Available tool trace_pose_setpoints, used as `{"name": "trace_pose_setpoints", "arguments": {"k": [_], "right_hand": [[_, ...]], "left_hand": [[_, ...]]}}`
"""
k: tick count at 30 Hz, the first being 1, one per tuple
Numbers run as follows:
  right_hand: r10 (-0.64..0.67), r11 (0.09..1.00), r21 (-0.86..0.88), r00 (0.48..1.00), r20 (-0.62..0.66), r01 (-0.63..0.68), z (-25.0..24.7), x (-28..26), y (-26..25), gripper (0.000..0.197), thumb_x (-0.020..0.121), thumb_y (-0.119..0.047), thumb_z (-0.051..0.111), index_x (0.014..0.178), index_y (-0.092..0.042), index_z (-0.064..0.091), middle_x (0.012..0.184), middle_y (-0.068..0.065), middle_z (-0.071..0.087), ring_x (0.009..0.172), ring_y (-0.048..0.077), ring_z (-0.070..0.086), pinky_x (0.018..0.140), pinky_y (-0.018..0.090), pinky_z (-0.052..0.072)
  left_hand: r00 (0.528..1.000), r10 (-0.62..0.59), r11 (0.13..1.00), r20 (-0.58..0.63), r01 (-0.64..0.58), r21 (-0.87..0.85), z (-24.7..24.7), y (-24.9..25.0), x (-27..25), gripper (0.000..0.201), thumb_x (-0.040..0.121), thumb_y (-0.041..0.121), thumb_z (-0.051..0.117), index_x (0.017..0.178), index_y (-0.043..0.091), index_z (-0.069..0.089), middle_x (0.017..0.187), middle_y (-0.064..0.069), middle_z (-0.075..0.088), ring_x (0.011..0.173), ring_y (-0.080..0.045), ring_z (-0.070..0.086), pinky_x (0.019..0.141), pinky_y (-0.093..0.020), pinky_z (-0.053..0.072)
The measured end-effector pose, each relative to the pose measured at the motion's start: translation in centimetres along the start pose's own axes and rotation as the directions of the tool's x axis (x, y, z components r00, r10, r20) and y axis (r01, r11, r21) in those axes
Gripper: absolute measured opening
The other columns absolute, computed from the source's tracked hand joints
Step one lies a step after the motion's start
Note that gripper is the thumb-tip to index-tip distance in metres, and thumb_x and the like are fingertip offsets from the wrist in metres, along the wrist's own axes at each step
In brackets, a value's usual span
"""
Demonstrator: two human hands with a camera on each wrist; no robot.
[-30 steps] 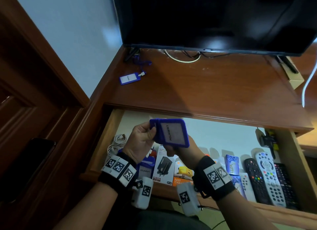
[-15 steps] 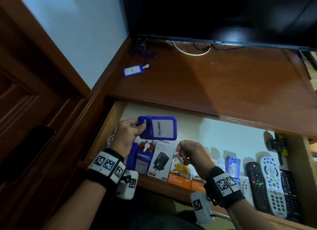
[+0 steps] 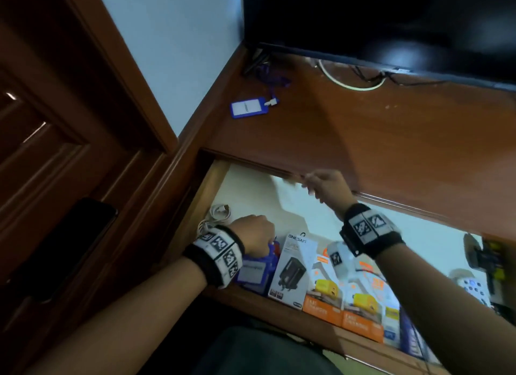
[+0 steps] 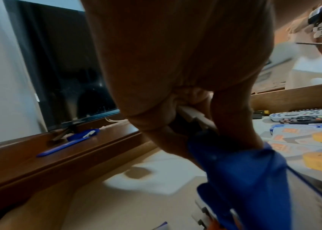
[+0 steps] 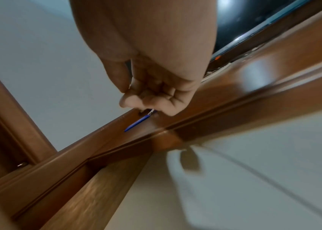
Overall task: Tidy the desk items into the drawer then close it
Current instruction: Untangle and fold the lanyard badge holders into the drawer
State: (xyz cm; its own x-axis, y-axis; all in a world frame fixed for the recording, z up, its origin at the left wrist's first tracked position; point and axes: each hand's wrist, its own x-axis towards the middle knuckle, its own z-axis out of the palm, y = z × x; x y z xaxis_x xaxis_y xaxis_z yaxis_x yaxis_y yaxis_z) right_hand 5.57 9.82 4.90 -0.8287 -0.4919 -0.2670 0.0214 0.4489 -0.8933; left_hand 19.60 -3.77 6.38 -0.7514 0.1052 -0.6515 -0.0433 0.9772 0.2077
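The open drawer (image 3: 212,196) shows a white lining. At its left front my left hand (image 3: 268,247) is low and pinches the clip end of a blue badge holder (image 3: 252,274). The left wrist view shows the fingers (image 4: 232,118) on the white clip, with the blue holder (image 4: 240,174) hanging below. My right hand (image 3: 310,183) is raised at the desk's front edge, blurred, its fingers (image 5: 156,99) loosely curled and empty. A second blue badge holder (image 3: 250,107) with a lanyard lies on the desk's back left, also seen edge-on as a blue badge holder (image 5: 136,123).
In the drawer lie a black-and-white charger box (image 3: 293,274), orange charger boxes (image 3: 324,302), remotes (image 3: 474,288) at the right and a coiled white cable (image 3: 219,214) at the left. A television (image 3: 391,20) stands at the desk's back. A dark phone (image 3: 69,243) lies far left.
My left hand has lowered the blue badge holder from above the drawer into its left front. My right hand has risen from over the boxes to the desk's front edge.
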Motion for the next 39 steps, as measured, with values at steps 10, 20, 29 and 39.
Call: {"name": "trace_pose_setpoints", "arguments": {"k": [10,20,29,39], "right_hand": [[-0.078,0.946,-0.320,0.994,-0.071,0.052,5.0,11.6,-5.0,0.011,0.090,-0.013,0.055,0.087,-0.012,0.065,0.088,0.005,0.065,0.083,0.020,0.059,0.074,0.025,0.042],[-0.181,0.703,-0.710,0.977,-0.116,0.046,8.5,17.6,-6.6,0.056,0.082,-0.028,0.066,0.132,-0.016,0.044,0.141,0.010,0.033,0.128,0.035,0.029,0.103,0.045,0.029],[-0.062,0.547,-0.813,0.978,0.201,0.202,9.2,20.5,-7.7,0.082,0.089,-0.042,0.061,0.153,-0.026,0.013,0.162,-0.006,-0.004,0.148,0.022,-0.002,0.116,0.054,0.011],[-0.126,0.626,-0.762,0.986,0.109,0.164,7.9,15.4,-4.3,0.112,0.067,-0.057,0.075,0.153,-0.024,0.011,0.155,0.003,0.017,0.145,0.025,0.012,0.108,0.054,0.022]], "left_hand": [[0.975,0.215,0.976,-0.049,-0.216,-0.004,2.8,-3.3,3.4,0.018,0.085,0.013,0.058,0.101,0.011,0.065,0.112,-0.009,0.056,0.102,-0.027,0.053,0.074,-0.037,0.047],[0.969,0.207,0.940,-0.133,-0.235,-0.248,4.2,-6.7,3.5,0.044,0.085,0.031,0.065,0.124,0.016,0.050,0.122,-0.002,0.052,0.112,-0.021,0.049,0.082,-0.035,0.043],[0.955,0.002,0.838,-0.297,-0.164,-0.521,3.1,-11.3,2.7,0.025,0.088,0.035,0.061,0.113,0.027,0.059,0.118,0.010,0.053,0.110,-0.009,0.050,0.096,-0.031,0.042],[0.784,-0.270,0.883,-0.560,-0.031,-0.469,-0.7,-14.0,5.4,0.069,0.086,0.025,0.061,0.147,0.019,0.029,0.158,0.000,0.012,0.144,-0.019,0.012,0.118,-0.037,0.018]]}}
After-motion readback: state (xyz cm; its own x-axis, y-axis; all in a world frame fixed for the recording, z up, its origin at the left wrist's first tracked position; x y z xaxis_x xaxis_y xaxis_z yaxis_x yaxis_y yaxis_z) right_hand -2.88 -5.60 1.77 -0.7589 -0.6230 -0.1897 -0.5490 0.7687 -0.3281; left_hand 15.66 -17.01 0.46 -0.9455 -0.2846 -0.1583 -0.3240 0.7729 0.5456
